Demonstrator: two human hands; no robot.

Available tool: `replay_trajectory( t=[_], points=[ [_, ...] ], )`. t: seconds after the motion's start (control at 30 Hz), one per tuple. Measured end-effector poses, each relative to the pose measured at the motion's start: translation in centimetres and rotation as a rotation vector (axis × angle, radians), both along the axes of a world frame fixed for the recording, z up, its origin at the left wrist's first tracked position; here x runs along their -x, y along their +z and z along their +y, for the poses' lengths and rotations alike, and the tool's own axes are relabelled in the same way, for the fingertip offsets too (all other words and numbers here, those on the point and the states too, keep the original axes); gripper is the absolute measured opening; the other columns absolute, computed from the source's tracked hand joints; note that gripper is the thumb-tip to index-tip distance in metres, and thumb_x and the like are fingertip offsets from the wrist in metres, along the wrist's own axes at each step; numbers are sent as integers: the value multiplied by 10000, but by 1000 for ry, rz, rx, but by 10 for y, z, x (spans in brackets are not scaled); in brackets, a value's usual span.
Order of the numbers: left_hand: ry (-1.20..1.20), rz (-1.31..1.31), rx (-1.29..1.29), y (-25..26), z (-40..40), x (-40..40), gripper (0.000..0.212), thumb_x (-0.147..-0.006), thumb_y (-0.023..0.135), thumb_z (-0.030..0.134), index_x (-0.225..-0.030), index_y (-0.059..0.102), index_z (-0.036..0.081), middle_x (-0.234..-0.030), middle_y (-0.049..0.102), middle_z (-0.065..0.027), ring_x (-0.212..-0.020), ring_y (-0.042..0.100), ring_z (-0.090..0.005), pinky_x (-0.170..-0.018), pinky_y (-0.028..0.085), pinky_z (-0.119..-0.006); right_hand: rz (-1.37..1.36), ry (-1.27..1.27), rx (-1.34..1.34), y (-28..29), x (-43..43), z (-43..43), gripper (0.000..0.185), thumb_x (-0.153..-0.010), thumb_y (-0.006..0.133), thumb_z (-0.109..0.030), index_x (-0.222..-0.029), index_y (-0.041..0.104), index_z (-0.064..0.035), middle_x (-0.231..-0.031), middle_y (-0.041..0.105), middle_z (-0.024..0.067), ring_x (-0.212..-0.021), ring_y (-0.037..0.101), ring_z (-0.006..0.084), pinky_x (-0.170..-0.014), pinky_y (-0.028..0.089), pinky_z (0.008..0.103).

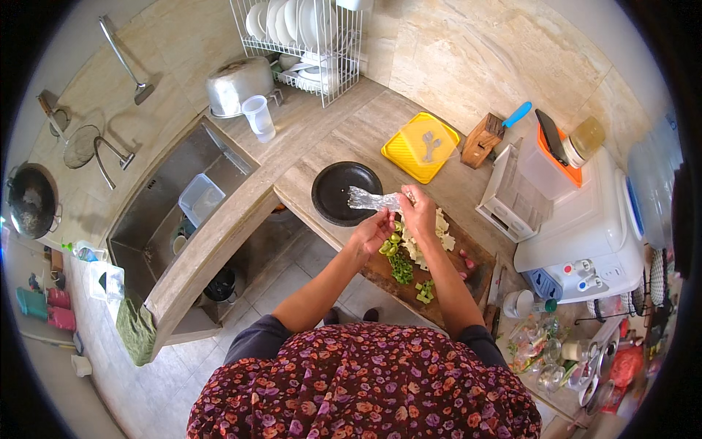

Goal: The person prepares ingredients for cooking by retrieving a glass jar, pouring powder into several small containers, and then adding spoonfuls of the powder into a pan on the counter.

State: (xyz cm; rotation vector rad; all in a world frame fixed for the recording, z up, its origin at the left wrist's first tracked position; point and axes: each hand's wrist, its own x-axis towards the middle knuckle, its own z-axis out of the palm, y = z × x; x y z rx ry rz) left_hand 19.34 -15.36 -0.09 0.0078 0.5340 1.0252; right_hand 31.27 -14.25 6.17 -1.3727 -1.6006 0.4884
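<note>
Both my hands hold a crinkled clear plastic wrapper (373, 200) above the counter, its free end reaching over a round black stone mortar (346, 192). My left hand (375, 229) pinches its lower edge with the fingertips. Around its other end my right hand (418, 213) is closed; what else lies inside that fist is hidden. Below them is a wooden cutting board (378, 269) with chopped pale leaves (441, 230), green tomatoes or similar green pieces (390, 245), sliced greens (402, 269), diced light green pieces (424, 292) and small reddish pieces, possibly shallots (466, 259).
A knife (495, 282) lies right of the board. Behind stand a yellow tray (390, 147) with a clear lid, a wooden knife block (482, 140) and a white water dispenser (581, 241). To the left are a sink (137, 203), an aluminium pot (236, 85) and a dish rack (323, 99).
</note>
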Motion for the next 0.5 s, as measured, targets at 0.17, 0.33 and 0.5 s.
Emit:
replay_trajectory(
  t=[0.17,0.33,0.5],
  points=[
    [43,-23,102,-6,-1,-4,173,-885,471,160,-826,519,4,-773,539,-70,-710,532,-163,-642,494,-277,61,-16,51,-2,-2,-6,196,-775,593,-155,-904,570,-9,-793,617,177,-717,616,293,-616,463,334],
    [78,43,90,-7,1,-13,134,-876,460,101,-815,496,-13,-761,517,-73,-687,522,-156,-627,491,-272,77,-71,12,-8,-7,-6,205,-780,593,-167,-899,565,-3,-773,617,173,-686,617,277,-594,462,331],
    [140,71,116,-15,7,-7,165,-892,441,132,-814,487,-6,-739,489,-57,-675,504,-162,-643,490,-293,85,-68,111,3,0,-9,200,-784,594,-180,-860,560,2,-706,604,166,-632,611,261,-548,448,331]
  ],
)
